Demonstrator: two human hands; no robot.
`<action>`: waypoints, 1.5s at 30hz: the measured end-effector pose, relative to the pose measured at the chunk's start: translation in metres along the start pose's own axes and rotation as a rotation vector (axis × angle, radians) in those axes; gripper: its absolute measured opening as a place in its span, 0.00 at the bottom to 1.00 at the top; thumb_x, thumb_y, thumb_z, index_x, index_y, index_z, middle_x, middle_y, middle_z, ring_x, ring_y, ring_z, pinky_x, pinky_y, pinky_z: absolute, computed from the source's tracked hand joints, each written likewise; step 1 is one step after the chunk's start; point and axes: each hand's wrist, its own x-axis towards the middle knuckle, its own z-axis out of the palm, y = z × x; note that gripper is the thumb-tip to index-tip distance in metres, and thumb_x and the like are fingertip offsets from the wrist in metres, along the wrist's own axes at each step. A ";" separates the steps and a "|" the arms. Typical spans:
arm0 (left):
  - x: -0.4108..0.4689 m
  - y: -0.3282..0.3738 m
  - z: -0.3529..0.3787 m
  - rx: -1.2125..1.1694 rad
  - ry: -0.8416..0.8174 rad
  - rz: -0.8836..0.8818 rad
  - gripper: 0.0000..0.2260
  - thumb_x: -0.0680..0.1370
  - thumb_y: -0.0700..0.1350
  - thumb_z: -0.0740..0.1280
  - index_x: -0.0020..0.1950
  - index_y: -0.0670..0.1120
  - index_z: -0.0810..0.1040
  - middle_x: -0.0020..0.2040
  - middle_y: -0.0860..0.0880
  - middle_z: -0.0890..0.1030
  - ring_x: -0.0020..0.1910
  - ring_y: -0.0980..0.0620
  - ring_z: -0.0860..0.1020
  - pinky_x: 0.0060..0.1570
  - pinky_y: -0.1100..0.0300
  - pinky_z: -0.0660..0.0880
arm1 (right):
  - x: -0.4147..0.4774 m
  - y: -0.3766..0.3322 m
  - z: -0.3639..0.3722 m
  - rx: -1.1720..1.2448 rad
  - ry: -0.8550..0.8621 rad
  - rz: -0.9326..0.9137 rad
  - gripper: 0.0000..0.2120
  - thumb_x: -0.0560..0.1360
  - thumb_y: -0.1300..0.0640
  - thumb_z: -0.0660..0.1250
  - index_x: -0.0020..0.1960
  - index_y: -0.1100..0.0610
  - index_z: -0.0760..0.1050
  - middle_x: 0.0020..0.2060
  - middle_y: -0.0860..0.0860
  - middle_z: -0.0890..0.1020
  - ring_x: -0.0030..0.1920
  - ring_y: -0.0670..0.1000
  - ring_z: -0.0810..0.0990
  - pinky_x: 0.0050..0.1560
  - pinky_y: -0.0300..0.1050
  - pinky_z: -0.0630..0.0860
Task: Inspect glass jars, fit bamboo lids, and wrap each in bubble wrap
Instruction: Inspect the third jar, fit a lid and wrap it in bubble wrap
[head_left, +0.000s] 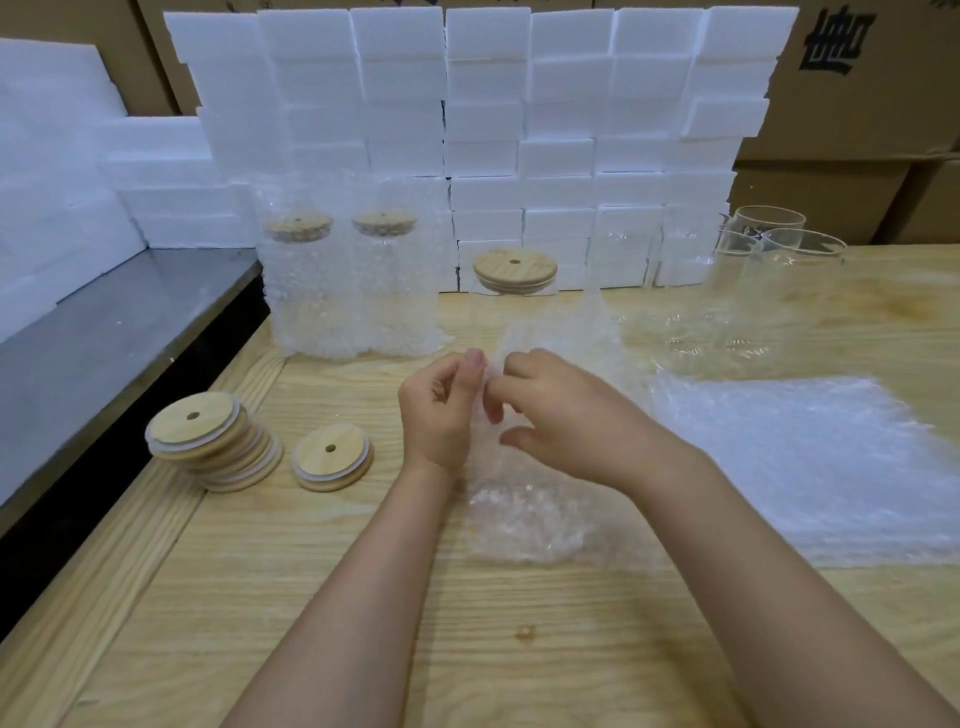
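Observation:
A clear glass jar with a bamboo lid (514, 267) stands unwrapped at the middle of the wooden table (322, 597). In front of it a bubble wrap piece (524, 519) rises from the table between my hands. My left hand (441, 410) pinches its upper edge with thumb and fingers. My right hand (566, 415) grips the same edge from the right. Two wrapped jars (301, 291) (389, 291) with lids stand at the back left. A stack of bamboo lids (213, 441) and a single lid (332, 457) lie at the left.
Several bare glass jars (779, 270) stand at the back right. A pile of bubble wrap sheets (815, 467) lies at the right. White foam blocks (483, 130) form a wall behind, with cardboard boxes (857, 78) beyond. A grey metal surface (104, 332) adjoins the table's left.

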 end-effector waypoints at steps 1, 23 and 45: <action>0.000 0.001 0.000 -0.009 -0.028 -0.001 0.20 0.75 0.53 0.64 0.30 0.41 0.75 0.23 0.49 0.74 0.25 0.54 0.71 0.31 0.62 0.68 | 0.001 0.000 0.004 0.025 -0.030 0.002 0.10 0.74 0.56 0.70 0.54 0.54 0.74 0.46 0.44 0.66 0.52 0.46 0.66 0.51 0.40 0.66; -0.002 -0.007 0.000 0.103 0.013 0.008 0.14 0.76 0.39 0.61 0.30 0.46 0.73 0.25 0.56 0.75 0.27 0.61 0.73 0.32 0.70 0.68 | -0.005 0.020 0.003 -0.026 0.537 0.173 0.12 0.70 0.62 0.74 0.52 0.62 0.78 0.48 0.57 0.77 0.48 0.58 0.76 0.47 0.51 0.74; -0.002 -0.009 0.000 0.281 0.058 0.058 0.15 0.79 0.43 0.59 0.32 0.51 0.67 0.26 0.58 0.75 0.26 0.61 0.71 0.29 0.71 0.65 | -0.011 0.023 -0.007 -0.034 0.558 -0.050 0.03 0.70 0.64 0.69 0.39 0.61 0.76 0.34 0.52 0.79 0.39 0.57 0.78 0.53 0.51 0.69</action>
